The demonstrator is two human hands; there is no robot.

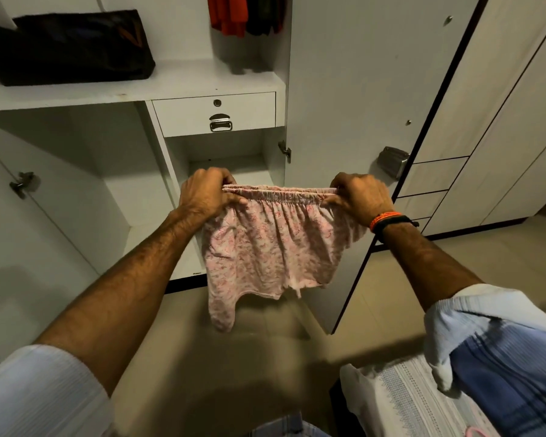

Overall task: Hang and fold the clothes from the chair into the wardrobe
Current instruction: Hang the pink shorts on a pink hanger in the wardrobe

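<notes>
Hanging legs-down, the pink shorts (pixel 265 247) stretch waistband-level between left hand (pixel 204 193) and right hand (pixel 358 195) grips.

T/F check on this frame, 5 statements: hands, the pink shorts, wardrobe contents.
1. Both hands, left hand and right hand, grip the waistband of the pink shorts. True.
2. The shorts lie folded on a shelf. False: they hang in the air, held stretched by the waistband.
3. A dark bag sits on the upper shelf. True.
4. The drawer is pulled open. False: it is closed.
5. The wristbands are on the left wrist. False: they are on the right wrist.
</notes>
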